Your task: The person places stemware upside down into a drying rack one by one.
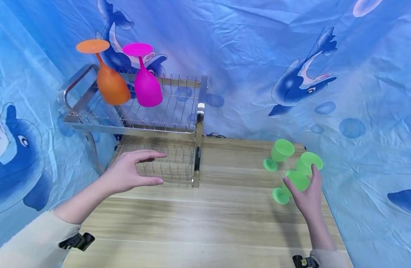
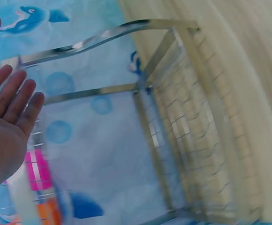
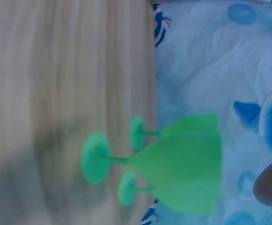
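Across the lower half of the frame it's a pale wood-grain surface point(image 1: 205, 230), boxed in by shiny blue sheeting point(image 1: 225, 48), wrinkled and covered in cartoon dolphins, on the left, back and right. Upper left there's a two-tier metal rack point(image 1: 131, 130), with an orange goblet point(image 1: 113, 87) and a hot pink goblet point(image 1: 147, 89) upside down on top. Three green goblets point(image 1: 299, 181) stand upright in a cluster right of center, near the surface's right edge. Right hand point(image 1: 308, 195) is just above those, thumb and fingers spread wide, nothing gripped. Left hand point(image 1: 126, 173) is by the rack's lower tier, also spread wide and holding nothing.
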Motion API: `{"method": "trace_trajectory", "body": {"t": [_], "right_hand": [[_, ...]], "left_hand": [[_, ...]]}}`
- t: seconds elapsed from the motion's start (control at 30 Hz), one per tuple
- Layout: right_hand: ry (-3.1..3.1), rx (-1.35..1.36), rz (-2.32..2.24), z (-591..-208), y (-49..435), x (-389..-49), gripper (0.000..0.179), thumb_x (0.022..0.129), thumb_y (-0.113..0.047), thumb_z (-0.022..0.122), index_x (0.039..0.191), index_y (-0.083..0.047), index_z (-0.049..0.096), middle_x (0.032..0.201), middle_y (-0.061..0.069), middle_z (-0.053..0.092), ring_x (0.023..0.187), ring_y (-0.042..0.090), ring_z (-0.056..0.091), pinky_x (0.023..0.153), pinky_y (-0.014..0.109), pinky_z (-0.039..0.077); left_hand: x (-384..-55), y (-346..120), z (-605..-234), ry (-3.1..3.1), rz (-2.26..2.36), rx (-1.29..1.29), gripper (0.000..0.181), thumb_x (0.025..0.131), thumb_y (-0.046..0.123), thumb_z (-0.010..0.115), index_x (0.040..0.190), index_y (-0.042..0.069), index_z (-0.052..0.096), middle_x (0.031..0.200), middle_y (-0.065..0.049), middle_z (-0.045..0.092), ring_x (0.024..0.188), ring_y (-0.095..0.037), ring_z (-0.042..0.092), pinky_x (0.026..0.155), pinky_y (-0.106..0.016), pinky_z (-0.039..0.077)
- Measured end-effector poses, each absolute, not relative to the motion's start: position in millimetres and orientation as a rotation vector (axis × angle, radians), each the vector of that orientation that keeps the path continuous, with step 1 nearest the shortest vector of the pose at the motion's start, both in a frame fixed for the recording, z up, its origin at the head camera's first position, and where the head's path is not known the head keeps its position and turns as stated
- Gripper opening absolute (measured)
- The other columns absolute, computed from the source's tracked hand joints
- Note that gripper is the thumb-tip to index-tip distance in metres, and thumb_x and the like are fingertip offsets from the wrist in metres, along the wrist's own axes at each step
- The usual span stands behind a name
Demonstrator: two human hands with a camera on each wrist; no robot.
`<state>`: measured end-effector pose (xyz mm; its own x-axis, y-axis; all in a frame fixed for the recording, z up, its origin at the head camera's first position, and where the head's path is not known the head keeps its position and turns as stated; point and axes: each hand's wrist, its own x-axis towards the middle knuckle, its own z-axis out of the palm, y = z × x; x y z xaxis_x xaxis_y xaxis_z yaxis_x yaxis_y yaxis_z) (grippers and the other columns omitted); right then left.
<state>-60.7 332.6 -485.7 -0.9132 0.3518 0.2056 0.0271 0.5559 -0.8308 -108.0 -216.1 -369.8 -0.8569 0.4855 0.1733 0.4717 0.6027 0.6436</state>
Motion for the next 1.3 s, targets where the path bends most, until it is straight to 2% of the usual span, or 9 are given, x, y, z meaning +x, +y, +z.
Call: {"method": "trace_trajectory", "body": {"t": [0.27,0.6,0.63,0.83,0.9,1.07,1.3], "right_hand": [[-2.347,-0.419,1.270,-513,342,-53,0.112,0.089,-0.021,0.087,0.172,-0.011,0.012,0.175,0.019,0.017,0.162,0.038,0.013,0.132,0.058,0.011],[-2.297,-0.576,1.430,-546,346,-49,0.121,0.090,-0.024,0.088,0.172,-0.008,0.000,0.177,0.022,0.005,0.163,0.041,0.005,0.133,0.056,0.006],[-2.286,-0.572,1.434,-548,347,-50,0.120,0.090,-0.023,0.088,0.172,-0.009,0.001,0.177,0.022,0.006,0.163,0.040,0.006,0.133,0.055,0.006],[-2.200,-0.491,1.435,-568,349,-57,0.103,0.082,-0.009,0.093,0.162,-0.003,0.029,0.157,0.023,0.039,0.153,0.036,0.033,0.133,0.051,0.015],[-2.200,-0.518,1.447,-574,348,-56,0.108,0.083,-0.011,0.093,0.165,-0.003,0.024,0.161,0.023,0.035,0.155,0.036,0.030,0.133,0.052,0.015],[-2.212,-0.622,1.506,-581,347,-52,0.123,0.089,-0.018,0.090,0.171,-0.008,-0.001,0.175,0.023,0.005,0.163,0.041,0.009,0.133,0.052,0.008],[-2.189,-0.686,1.527,-578,347,-56,0.117,0.091,-0.021,0.088,0.170,-0.006,0.002,0.175,0.025,0.008,0.163,0.041,0.012,0.134,0.048,0.008]], "left_hand": [[-108,-213,-416,2.652,1.306,0.765,0.063,0.086,0.029,0.093,0.142,0.015,0.069,0.143,-0.006,0.068,0.130,-0.031,0.065,0.109,-0.050,0.055],[-106,-199,-471,2.545,1.438,0.699,0.061,0.084,0.027,0.094,0.139,0.014,0.070,0.142,-0.004,0.069,0.131,-0.032,0.065,0.112,-0.052,0.052],[-106,-197,-475,2.542,1.439,0.695,0.061,0.085,0.028,0.094,0.139,0.014,0.070,0.141,-0.004,0.069,0.131,-0.032,0.065,0.112,-0.051,0.052],[-102,-187,-497,2.487,1.426,0.658,0.059,0.086,0.031,0.093,0.138,0.014,0.071,0.140,-0.005,0.070,0.130,-0.033,0.065,0.112,-0.050,0.052],[-102,-184,-502,2.466,1.420,0.660,0.058,0.086,0.033,0.093,0.137,0.016,0.072,0.140,-0.004,0.070,0.129,-0.033,0.066,0.112,-0.049,0.053],[-102,-177,-507,2.437,1.419,0.684,0.056,0.086,0.035,0.092,0.135,0.019,0.073,0.139,-0.002,0.071,0.128,-0.032,0.066,0.111,-0.049,0.053],[-102,-173,-507,2.420,1.418,0.688,0.053,0.087,0.032,0.092,0.135,0.019,0.073,0.138,-0.002,0.071,0.128,-0.033,0.066,0.111,-0.049,0.053]]}}
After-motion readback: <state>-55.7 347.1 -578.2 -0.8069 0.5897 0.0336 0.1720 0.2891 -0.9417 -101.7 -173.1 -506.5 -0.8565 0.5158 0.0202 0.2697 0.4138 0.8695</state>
